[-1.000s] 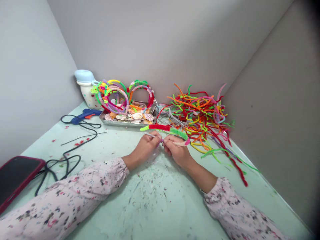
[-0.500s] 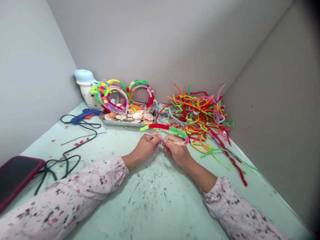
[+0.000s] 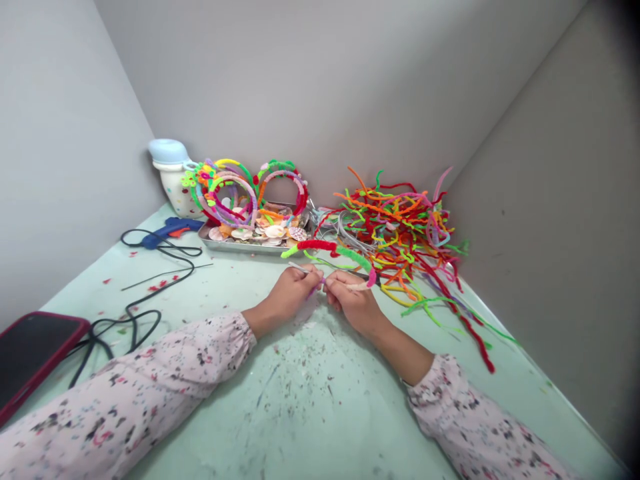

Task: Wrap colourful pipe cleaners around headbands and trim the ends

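Both of my hands work at a headband (image 3: 354, 256) wound with pipe cleaner in lime, red, green, magenta and pale pink bands. It arches up over my fingers, its lime end pointing left. My left hand (image 3: 290, 293) is closed in a pinch near the band's bare grey end (image 3: 297, 267). A bit of purple pipe cleaner (image 3: 314, 291) shows at its fingertips. My right hand (image 3: 354, 301) is closed around the pale pink part, thumb and finger pressed together close to the left fingertips. The fingers hide the exact spot where the purple piece meets the band.
Behind my hands, a metal tray (image 3: 245, 248) holds seashells, with finished-looking wrapped headbands (image 3: 233, 180) standing on it. A tangled pipe cleaner heap (image 3: 395, 220) lies right. At left are a blue glue gun (image 3: 170, 231), black cord (image 3: 135, 310), phone (image 3: 40, 353) and lidded white cup (image 3: 175, 187).
The arch of the headband has turned slightly, and its red part now shows a bumpier outline. My two hands stay nearly in place, still pinching.
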The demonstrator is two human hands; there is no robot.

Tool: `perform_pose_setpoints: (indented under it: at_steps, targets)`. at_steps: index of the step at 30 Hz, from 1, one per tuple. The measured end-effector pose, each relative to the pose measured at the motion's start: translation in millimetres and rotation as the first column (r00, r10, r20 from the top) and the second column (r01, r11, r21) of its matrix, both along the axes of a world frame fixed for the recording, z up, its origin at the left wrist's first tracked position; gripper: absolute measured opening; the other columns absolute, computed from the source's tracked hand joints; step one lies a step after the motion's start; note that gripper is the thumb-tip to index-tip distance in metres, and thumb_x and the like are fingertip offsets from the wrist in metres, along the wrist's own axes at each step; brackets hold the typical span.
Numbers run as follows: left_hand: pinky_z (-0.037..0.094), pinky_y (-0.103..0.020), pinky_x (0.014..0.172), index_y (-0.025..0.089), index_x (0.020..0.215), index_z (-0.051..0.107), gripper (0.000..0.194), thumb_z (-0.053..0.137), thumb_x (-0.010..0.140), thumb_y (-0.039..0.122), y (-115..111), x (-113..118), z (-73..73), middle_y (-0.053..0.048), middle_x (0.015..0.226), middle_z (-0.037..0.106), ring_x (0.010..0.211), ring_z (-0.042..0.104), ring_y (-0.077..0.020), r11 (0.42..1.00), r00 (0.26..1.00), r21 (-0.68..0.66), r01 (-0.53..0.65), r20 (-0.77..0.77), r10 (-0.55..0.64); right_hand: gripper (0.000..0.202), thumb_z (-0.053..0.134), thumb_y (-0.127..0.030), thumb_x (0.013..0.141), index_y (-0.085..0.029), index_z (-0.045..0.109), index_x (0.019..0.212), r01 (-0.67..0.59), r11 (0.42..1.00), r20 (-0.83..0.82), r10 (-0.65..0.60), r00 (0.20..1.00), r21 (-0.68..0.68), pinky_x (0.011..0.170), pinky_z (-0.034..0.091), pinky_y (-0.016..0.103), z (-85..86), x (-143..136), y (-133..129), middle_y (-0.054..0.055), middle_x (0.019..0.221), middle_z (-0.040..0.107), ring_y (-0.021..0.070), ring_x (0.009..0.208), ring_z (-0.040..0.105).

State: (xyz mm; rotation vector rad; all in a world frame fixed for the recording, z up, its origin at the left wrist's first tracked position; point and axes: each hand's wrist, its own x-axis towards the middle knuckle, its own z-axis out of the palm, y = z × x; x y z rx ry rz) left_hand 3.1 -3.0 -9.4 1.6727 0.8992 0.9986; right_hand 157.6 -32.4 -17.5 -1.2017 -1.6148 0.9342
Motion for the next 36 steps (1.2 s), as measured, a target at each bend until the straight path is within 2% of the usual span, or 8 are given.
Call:
perform_pose_setpoints:
  at_steps: [7,20,25,29,32,36]
  targets:
    - [0.028,-0.026,0.057,0.017,0.057,0.042,0.031,0.046,0.083,0.033,0.5,-0.4,2.7,0.004,0.055,0.036,0.056,0.035,-0.0105,1.000,1.000,-0.022,0.008,-0.025,-0.009,0.026,0.044,-0.023,0.085,-0.019,0.051,0.060,-0.012,1.000,0.016,0.012,1.000,0.012,0.051,0.034,0.024,2.4,-0.3,-1.2,-0.004,0.054,0.050,0.0102,0.049,0.044]
    - [0.026,-0.026,0.055,0.017,0.054,0.042,0.033,0.050,0.081,0.034,-0.1,0.9,2.2,0.004,0.053,0.035,0.053,0.032,-0.0099,0.997,1.000,-0.076,-0.016,0.017,0.018,0.026,0.043,-0.025,0.087,-0.020,0.052,0.064,-0.002,0.998,0.067,-0.002,0.998,0.068,0.053,0.033,0.024,-1.1,1.2,-1.3,-0.004,0.056,0.050,0.0115,0.054,0.045]
    - [0.028,-0.025,0.055,0.016,0.056,0.045,0.031,0.053,0.080,0.034,-3.6,3.6,4.2,0.004,0.055,0.040,0.053,0.034,-0.0092,0.987,0.995,-0.159,-0.009,0.095,0.024,0.027,0.043,-0.026,0.087,-0.020,0.051,0.062,0.000,0.998,0.059,-0.004,0.998,0.069,0.052,0.033,0.024,-0.5,1.3,-0.5,-0.004,0.053,0.049,0.0112,0.051,0.044]
    - [0.027,-0.025,0.053,0.016,0.055,0.046,0.033,0.053,0.081,0.036,-6.5,4.9,7.8,0.004,0.052,0.039,0.050,0.032,-0.0084,0.978,0.992,-0.210,-0.001,0.123,0.027,0.027,0.044,-0.029,0.086,-0.020,0.052,0.061,0.033,0.999,0.015,-0.033,0.999,0.011,0.051,0.034,0.024,-2.0,1.6,1.4,-0.004,0.052,0.049,0.0108,0.048,0.044]
    - [0.026,-0.026,0.053,0.016,0.054,0.045,0.036,0.052,0.081,0.039,-5.6,4.1,7.0,0.005,0.050,0.037,0.049,0.030,-0.0085,0.981,0.994,-0.195,-0.002,0.111,0.024,0.025,0.045,-0.030,0.085,-0.020,0.053,0.063,0.044,0.999,-0.010,-0.044,0.999,-0.026,0.049,0.034,0.024,-4.0,1.9,2.7,-0.004,0.052,0.050,0.0106,0.047,0.044]
    - [0.027,-0.025,0.054,0.017,0.054,0.042,0.035,0.051,0.082,0.038,-1.9,2.1,1.7,0.005,0.053,0.036,0.052,0.032,-0.0091,0.993,0.997,-0.120,0.008,0.074,0.001,0.023,0.045,-0.027,0.085,-0.020,0.053,0.064,0.037,0.999,-0.003,-0.037,0.999,-0.011,0.049,0.034,0.024,-5.0,2.3,2.6,-0.004,0.053,0.051,0.0104,0.047,0.044]
